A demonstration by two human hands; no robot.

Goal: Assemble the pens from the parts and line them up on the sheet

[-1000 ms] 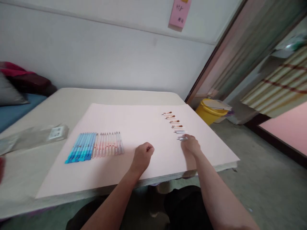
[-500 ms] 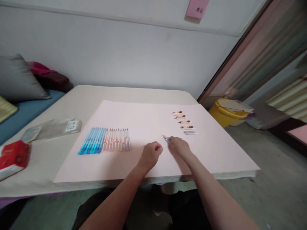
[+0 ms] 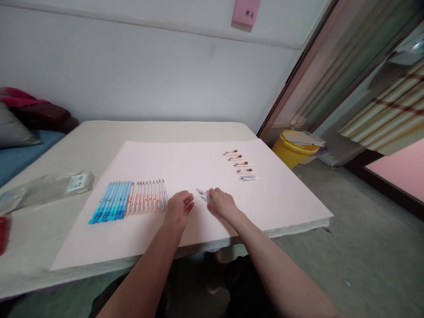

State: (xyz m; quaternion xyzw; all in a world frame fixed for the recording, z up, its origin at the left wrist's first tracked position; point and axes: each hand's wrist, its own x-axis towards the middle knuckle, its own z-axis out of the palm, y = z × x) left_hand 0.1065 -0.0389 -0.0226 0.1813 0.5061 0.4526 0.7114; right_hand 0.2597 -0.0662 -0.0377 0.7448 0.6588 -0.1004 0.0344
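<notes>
My right hand (image 3: 222, 202) is closed around a pale, slim pen (image 3: 202, 192), whose end points left; a second light piece shows just under it, too small to make out. To the left of the pen, my left hand (image 3: 180, 205) has its fingers loosely bent and apart, with nothing visible in it. Beyond my right hand lie several disassembled pens (image 3: 240, 164) with brown ends, in a slanting column. The nearest set (image 3: 248, 178) there is plain and pale. Left of my left hand, blue pens (image 3: 112, 198) and clear, reddish-patterned pens (image 3: 147, 197) lie side by side in a row.
A pink sheet (image 3: 198, 163) covers much of the cream table (image 3: 159, 128). Clear plastic packaging (image 3: 56, 190) lies at the left, with a red packet (image 3: 2, 232) at the picture's edge. A yellow bin (image 3: 291, 148) stands on the floor to the right.
My left hand has gone from a closed fist to loosely opened fingers. My right hand still holds the pen. The whole view has turned to the right.
</notes>
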